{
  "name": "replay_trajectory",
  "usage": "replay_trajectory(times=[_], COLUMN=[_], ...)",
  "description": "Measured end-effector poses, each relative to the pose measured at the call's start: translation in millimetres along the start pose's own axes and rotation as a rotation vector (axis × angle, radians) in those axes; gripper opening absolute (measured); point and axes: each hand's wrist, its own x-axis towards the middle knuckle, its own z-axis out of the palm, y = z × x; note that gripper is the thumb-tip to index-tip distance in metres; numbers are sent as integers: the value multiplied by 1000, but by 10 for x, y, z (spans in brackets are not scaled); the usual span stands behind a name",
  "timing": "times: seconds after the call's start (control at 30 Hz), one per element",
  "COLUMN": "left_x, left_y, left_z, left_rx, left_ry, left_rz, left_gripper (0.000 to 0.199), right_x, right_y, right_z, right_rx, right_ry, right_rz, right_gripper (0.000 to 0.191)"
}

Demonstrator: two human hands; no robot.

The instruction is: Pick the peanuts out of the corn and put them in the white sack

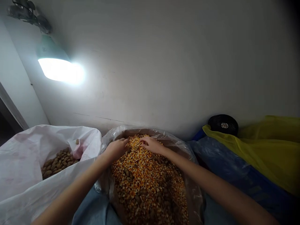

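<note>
Your left hand and right hand touch corn kernels in the plastic bag at lower centre, its mouth spread, apparently to admit 2 hands. Your right fingers curl loosely; I cannot tell whether either hand grips anything.

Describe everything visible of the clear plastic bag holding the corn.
The clear plastic bag gapes open, its rim shiny and crinkled, its inner side brownish. It holds orange-yellow and pale corn kernels with some darker, pod-like pieces among them. It sits right of the white sack; its base is hidden. The left hand and right hand reach inside, near the far rim.
</note>
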Motion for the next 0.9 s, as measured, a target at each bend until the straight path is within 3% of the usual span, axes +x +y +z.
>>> replay_trajectory(times=[0.1,0.2,0.33,0.4,0.47,0.53,0.6,0.77,0.83,0.9], left_x=[170,219,201,212,238,261,264,235,244,261], left_y=[85,97,108,126,153,174,166,18,-28,-42], left_z=[311,502,558,538,503,460,422,423,464,516], left_rx=[176,257,200,100,-14,-98,-127,13,84,135], left_ry=[-92,-114,-77,-14,25,15,0,81,86,42], left_rz=[-3,-66,-94,-101,-130,-162,-191,-261,-229,-171], left_gripper=[27,26,24,23,22,25,27,30,33,33], right_x=[26,113,32,-130,-336,-536,-682,-758,-736,-725], right_y=[-17,-63,97,265,432,556,617,579,562,572], right_z=[202,276,93,-11,-56,-35,29,205,244,246], right_rx=[-70,-55,409,710,861,781,556,130,94,204], right_ry=[-1,8,18,-16,-37,-34,-67,-118,-76,-38], right_rz=[-46,-45,101,224,335,368,308,158,142,170], right_gripper=[22,13,13,17,21,22,21,19,15,15])
